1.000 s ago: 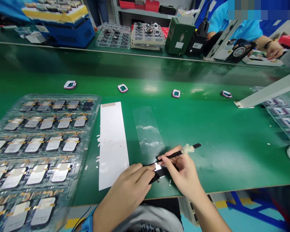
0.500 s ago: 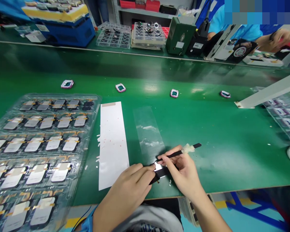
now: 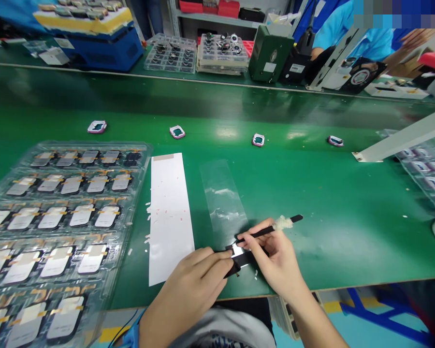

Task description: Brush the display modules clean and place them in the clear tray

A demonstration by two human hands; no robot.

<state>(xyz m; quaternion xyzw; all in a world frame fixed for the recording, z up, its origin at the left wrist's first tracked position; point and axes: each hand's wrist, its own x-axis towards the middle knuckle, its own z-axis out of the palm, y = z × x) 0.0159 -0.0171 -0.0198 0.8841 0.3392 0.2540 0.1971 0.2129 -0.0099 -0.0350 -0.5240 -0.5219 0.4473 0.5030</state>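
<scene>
over the black strip, hands unmoved

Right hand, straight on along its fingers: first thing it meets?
The right hand would likely reach the clear plastic film strip on the green bench mat first; its height above the strip is unclear, so it might pass over.
</scene>
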